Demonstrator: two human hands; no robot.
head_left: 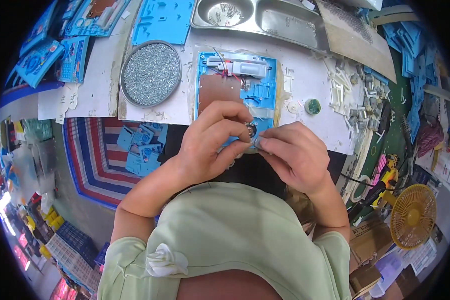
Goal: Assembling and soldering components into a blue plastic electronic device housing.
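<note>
Blue plastic panel [262, 90] under both hands [255, 145].

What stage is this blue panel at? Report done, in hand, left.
Done: the blue panel already carries a white part with wires and a brown board. In hand: left hand and right hand pinch a small round metal part at its lower edge. Left: that part looks not yet seated.

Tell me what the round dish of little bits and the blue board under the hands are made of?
The round dish looks like dull grey metal, and the bits in it glint silver, likely small metal screws. The blue board looks like matte moulded plastic, with raised ribs. The left hand and right hand pinch a small shiny part over it.
</note>
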